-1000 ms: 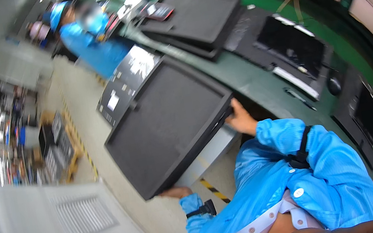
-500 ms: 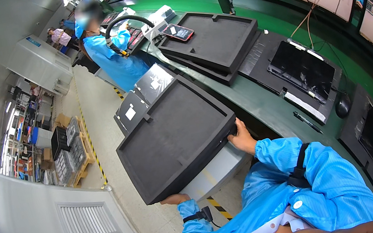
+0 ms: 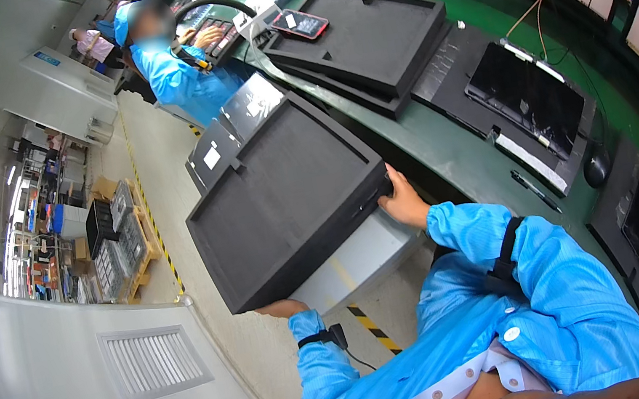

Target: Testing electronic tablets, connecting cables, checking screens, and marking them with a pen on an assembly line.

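Note:
A large black foam tray [image 3: 285, 197] with a raised rim is between my hands, tilted in the view, over a light grey box [image 3: 358, 270]. My left hand [image 3: 281, 309] is under its near left corner, the fingers partly hidden beneath it. With the thumb at the edge, my right hand [image 3: 403, 200] grips the right corner. Just beyond the tray are a dark panel with a white label [image 3: 214, 156] and a shiny film-covered panel [image 3: 256, 106]. Whether the tray touches the box below cannot be told.
To the right runs a green bench [image 3: 448, 151] with stacked black trays [image 3: 376, 36], a phone [image 3: 300, 24], a dark screen panel [image 3: 528, 98], a pen [image 3: 536, 191] and a mouse [image 3: 597, 168]. A co-worker [image 3: 182, 74] sits ahead. A white wall with a vent [image 3: 156, 361] stands left.
The tray has moved a little away from me and left, with both hands still on it. The whole view has shifted slightly. The co-worker's arm has changed position.

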`<state>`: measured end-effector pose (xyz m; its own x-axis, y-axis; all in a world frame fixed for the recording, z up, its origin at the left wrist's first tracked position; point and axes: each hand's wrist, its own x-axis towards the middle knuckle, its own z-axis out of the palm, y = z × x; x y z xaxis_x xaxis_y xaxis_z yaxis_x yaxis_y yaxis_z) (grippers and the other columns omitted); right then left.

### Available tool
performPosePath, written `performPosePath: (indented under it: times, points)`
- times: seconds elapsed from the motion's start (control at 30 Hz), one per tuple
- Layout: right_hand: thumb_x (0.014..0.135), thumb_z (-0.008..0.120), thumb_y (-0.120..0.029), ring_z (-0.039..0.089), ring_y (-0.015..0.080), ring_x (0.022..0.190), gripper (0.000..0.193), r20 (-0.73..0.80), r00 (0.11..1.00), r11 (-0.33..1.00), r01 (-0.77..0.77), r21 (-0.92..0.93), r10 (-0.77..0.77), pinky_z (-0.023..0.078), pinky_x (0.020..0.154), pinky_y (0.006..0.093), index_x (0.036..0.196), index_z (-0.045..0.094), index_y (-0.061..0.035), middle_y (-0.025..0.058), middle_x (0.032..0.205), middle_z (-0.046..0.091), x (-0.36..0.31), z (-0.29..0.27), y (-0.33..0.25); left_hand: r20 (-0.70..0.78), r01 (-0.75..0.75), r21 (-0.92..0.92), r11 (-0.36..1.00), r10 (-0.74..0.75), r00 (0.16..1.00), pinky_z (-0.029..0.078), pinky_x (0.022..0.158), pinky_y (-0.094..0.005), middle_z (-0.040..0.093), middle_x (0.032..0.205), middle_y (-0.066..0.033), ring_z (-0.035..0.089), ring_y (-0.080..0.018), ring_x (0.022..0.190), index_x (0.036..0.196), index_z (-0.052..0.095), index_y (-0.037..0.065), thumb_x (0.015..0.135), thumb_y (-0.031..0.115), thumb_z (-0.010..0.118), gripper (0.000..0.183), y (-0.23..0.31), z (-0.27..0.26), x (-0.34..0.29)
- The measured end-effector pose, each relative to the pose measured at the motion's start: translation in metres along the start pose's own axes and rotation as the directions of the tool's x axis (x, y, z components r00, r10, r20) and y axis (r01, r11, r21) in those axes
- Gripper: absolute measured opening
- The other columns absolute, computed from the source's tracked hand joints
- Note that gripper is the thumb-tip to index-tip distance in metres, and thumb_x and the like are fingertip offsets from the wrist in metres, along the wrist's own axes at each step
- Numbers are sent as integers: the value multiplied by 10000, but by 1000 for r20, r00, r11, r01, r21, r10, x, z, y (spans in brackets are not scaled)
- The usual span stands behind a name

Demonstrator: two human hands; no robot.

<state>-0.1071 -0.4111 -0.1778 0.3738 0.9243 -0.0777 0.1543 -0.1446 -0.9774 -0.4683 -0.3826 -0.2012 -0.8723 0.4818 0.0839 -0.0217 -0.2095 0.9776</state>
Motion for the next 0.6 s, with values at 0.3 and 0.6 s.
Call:
performPosePath:
  times: [0.3,0.6]
  points:
    - [931,679,-299,493,378,1364,764,123,908,877,-342,-337,401,412,1119,422,1544,327,-9,239,1482,493,-8,-5,10,92,-42,712,701,-34,995,356,1166,-421,467,1487,-297,497,-446,1315,1417,456,-127,1097,492,124,772,5,-4,-3]
    - [930,691,-333,570,400,1264,678,121,960,922,-201,-330,253,453,1068,452,1468,451,4,260,1346,598,-20,-11,43,362,-391,828,402,151,920,298,1201,-412,447,1504,-299,440,-447,1375,1419,465,-115,1105,438,251,671,46,-31,-52]
